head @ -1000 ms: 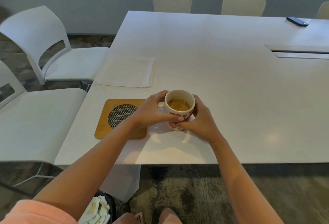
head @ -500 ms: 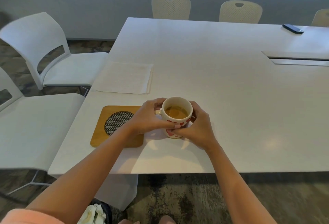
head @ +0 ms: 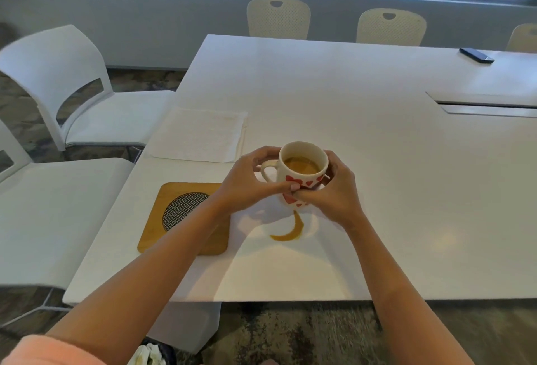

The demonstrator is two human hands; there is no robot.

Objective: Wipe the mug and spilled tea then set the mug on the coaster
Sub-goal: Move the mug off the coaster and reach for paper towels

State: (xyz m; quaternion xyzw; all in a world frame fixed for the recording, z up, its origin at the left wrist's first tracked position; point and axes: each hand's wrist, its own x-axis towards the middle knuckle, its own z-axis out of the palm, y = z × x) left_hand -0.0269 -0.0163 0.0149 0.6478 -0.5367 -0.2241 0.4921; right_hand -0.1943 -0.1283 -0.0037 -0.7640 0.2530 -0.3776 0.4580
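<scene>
A white mug [head: 302,171] with red hearts holds tea and is lifted off the white table [head: 363,138]. My left hand [head: 250,181] wraps its handle side and my right hand [head: 331,193] wraps the other side, thumbs meeting at the front. Below the mug a curved crescent of spilled tea [head: 290,229] lies on the table. A wooden coaster [head: 186,216] with a round mesh centre sits to the left, partly under my left forearm. A folded white cloth [head: 200,135] lies beyond the coaster.
White chairs [head: 66,88] stand at the table's left side and beige chairs [head: 279,17] along the far edge. A dark phone [head: 476,54] lies far right. A cable slot [head: 488,106] cuts the table at right. A bin with crumpled tissues [head: 151,354] is below.
Both hands have raised the mug off the table, uncovering a crescent of spilled tea where it stood. The camera has tilted and moved closer.
</scene>
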